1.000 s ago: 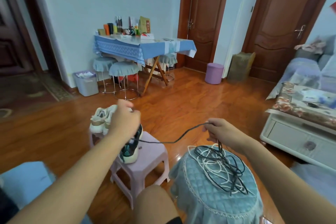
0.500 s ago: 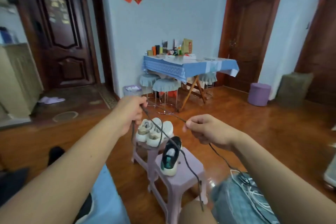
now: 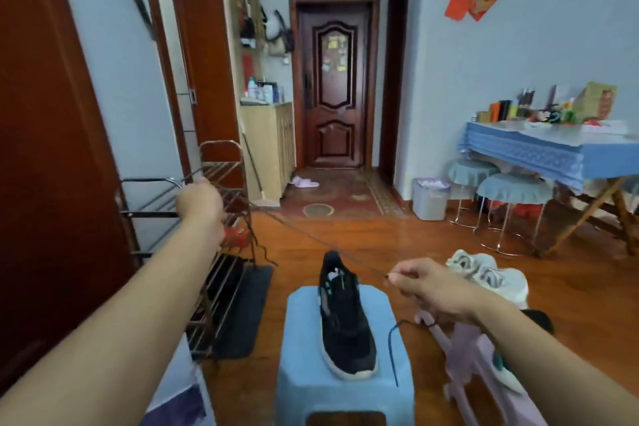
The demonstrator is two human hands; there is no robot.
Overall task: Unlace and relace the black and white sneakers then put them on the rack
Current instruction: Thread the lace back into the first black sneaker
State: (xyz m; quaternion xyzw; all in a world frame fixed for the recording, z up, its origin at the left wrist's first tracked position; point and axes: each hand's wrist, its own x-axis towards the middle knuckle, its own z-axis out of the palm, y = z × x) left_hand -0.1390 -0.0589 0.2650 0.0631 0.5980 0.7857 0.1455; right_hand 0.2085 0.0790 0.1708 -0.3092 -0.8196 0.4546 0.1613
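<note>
Sneaker [image 3: 345, 322] laceless on stool [image 3: 301, 377]; lace [image 3: 311, 239] ends hidden in fists.

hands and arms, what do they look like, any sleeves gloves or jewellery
Both forearms are bare right up to the frame edge; no sleeve shows. The left hand and right hand wear no gloves, and no ring, watch or bracelet is visible on either wrist. The image is a little soft, so small details such as the nails cannot be made out.

A sneaker [image 3: 340, 318] stands on the stool [image 3: 304, 367]. Left of the stool stands the shoe rack [image 3: 221, 252]; right of it, a second stool [image 3: 473, 356]. Behind that lie two more sneakers [image 3: 491, 275].
</note>
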